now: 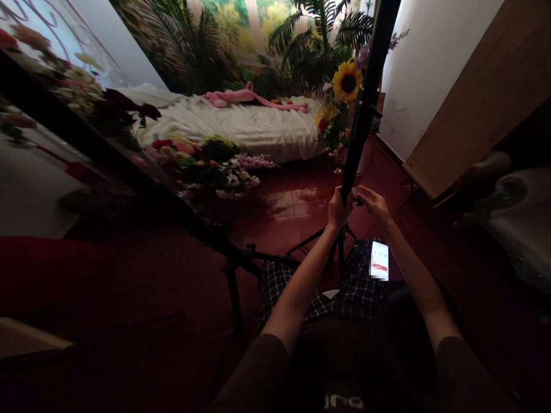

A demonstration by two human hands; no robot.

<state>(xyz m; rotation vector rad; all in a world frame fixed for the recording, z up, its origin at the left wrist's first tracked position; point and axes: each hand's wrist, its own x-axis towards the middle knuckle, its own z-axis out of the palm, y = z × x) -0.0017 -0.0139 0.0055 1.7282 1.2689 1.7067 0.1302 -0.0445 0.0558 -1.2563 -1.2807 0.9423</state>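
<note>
A black stand pole (360, 126) rises between my knees and leans slightly right toward the top. My left hand (340, 207) is wrapped round its lower part. Just to the right of the pole, my right hand (372, 203) has its fingers pinched at a small dark knob (358, 201) on the pole's side. Below the hands the stand's thin legs (306, 243) spread near the floor. A phone (379, 261) with a lit screen lies on my right thigh, on the checked shorts (359, 287).
A second black pole (129, 166) slants across the left. Ahead, a white-draped bed (258, 129) bears a pink plush toy (232, 97). Flowers (232, 172) lie at its front, and a sunflower (346, 81) stands right. At far right are a wooden board (465, 109) and a carved chair (520, 206).
</note>
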